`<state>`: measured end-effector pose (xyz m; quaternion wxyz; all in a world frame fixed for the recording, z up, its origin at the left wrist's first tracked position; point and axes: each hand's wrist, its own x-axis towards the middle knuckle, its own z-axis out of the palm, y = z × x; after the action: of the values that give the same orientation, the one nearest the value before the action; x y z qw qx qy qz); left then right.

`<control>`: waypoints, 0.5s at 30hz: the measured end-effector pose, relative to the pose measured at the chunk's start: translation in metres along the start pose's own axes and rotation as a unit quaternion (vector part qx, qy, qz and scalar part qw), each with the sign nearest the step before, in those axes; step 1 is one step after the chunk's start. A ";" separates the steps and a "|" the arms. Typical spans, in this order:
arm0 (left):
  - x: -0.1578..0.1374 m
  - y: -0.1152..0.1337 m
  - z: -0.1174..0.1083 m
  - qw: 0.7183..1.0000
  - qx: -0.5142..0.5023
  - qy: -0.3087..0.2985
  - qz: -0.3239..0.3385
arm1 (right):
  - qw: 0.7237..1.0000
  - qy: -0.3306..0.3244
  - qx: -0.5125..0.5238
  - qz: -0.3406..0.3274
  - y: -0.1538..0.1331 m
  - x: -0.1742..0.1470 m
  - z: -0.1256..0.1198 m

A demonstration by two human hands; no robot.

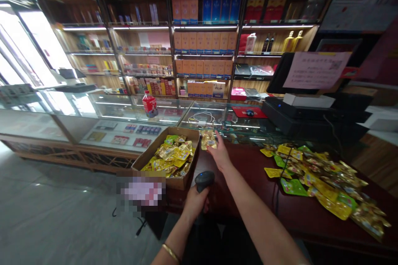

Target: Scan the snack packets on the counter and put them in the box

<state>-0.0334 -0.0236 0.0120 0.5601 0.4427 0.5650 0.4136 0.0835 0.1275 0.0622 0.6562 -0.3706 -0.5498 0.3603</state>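
Observation:
My left hand (195,202) is wrapped round the grip of a dark barcode scanner (204,179), whose head points away from me. Stretched forward over the dark red table, my right hand (220,152) pinches a gold snack packet (207,139) at its right edge. That packet is beside the right rim of an open cardboard box (193,158). Inside the box lie several yellow, gold and green packets (174,153). To the right of my right arm, a loose pile of similar packets (323,180) spreads over the table (248,178).
A glass display counter (121,109) runs behind the table, with a red-labelled bottle (150,104) on it. At the right stands a monitor (281,73) with a pink paper (316,69). A mouse (249,112) rests on a red mat (238,111). Shelves of boxes line the wall.

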 end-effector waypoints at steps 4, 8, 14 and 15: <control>0.003 0.002 -0.004 1.000 0.024 0.013 0.001 | 0.998 -0.033 0.020 0.058 -0.007 0.048 0.044; 0.003 0.003 -0.005 1.000 0.022 0.012 0.012 | 0.992 0.075 -0.094 0.030 0.004 0.023 -0.026; 0.001 0.003 -0.005 1.000 0.015 -0.002 0.016 | 0.804 0.376 -0.461 -0.007 -0.019 -0.072 -0.234; 0.001 0.003 -0.004 1.000 0.014 -0.001 0.020 | 0.760 0.400 -0.511 0.036 -0.024 -0.085 -0.259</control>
<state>-0.0377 -0.0215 0.0144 0.5463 0.4623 0.5613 0.4155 0.3297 0.0183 0.0133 0.5165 -0.7809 -0.3258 -0.1314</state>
